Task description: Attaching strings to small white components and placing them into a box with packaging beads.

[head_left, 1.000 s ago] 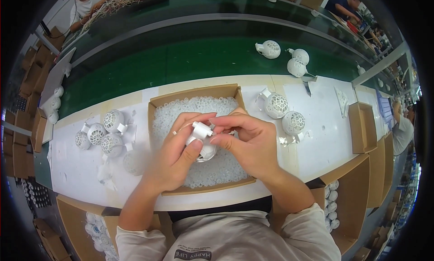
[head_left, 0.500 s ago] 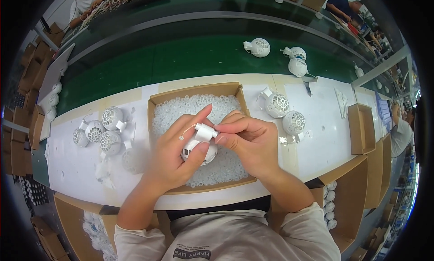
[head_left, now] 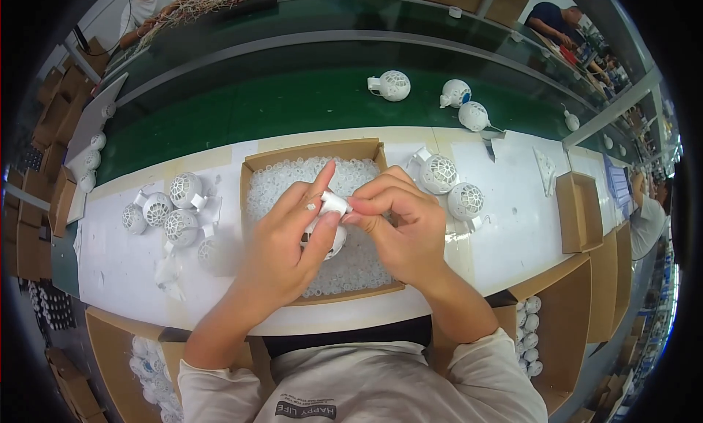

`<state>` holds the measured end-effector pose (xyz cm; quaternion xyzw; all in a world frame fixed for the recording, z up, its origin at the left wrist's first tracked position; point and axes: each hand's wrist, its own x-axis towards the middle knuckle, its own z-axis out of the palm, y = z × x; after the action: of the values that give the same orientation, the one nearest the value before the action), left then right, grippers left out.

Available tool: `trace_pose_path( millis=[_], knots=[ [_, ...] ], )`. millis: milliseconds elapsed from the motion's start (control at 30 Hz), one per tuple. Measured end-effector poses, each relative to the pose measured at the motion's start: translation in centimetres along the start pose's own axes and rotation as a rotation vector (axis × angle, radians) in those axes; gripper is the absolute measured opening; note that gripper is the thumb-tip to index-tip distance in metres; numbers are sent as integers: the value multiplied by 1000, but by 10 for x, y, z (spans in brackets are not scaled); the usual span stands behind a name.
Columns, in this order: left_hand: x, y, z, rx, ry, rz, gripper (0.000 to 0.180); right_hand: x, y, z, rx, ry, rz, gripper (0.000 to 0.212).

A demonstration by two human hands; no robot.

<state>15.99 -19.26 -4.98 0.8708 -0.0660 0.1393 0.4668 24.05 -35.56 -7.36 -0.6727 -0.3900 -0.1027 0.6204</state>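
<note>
A white ball-shaped housing point(head_left: 336, 243) with slotted openings and a short cylindrical neck point(head_left: 335, 204) is cradled in my left hand point(head_left: 282, 236). My left thumb presses against the neck, and a small white connector point(head_left: 311, 206) shows beside my fingers. My right hand point(head_left: 404, 229) is closed in a pinch at the neck's right end; its fingertips hide whatever is between them. Both hands are above a shallow cardboard box point(head_left: 315, 147) filled with small clear plastic rings point(head_left: 282, 177).
Similar lattice balls lie on the white table at left point(head_left: 181, 227) and right point(head_left: 439, 174). More balls point(head_left: 395, 86) sit on the green belt point(head_left: 256, 104) beyond. A small cardboard tray point(head_left: 578, 212) stands right. Cartons of balls point(head_left: 529, 324) flank me. Other people work farther off.
On the belt, balls have shifted left, one parting from its neighbour at the table edge. The view has moved slightly. My hands keep the same grip, with the housing's neck tilted a little differently.
</note>
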Motion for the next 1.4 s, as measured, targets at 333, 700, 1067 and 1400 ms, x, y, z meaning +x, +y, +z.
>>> trace_pose_path(
  millis=[333,700,1067,1400],
  knots=[
    [-46,16,-49,184,-181,-62,41,-14,-3,9,169,-138,-166,10],
    [-306,-23,-254,720,-41,-1049,47,-26,23,2,-771,-389,-148,7],
    [52,21,-64,519,-236,131,38,-26,28,11,-484,-179,-206,9],
    [279,-17,203,565,-483,-35,77,-32,30,14,-497,-232,-156,10]
  ],
)
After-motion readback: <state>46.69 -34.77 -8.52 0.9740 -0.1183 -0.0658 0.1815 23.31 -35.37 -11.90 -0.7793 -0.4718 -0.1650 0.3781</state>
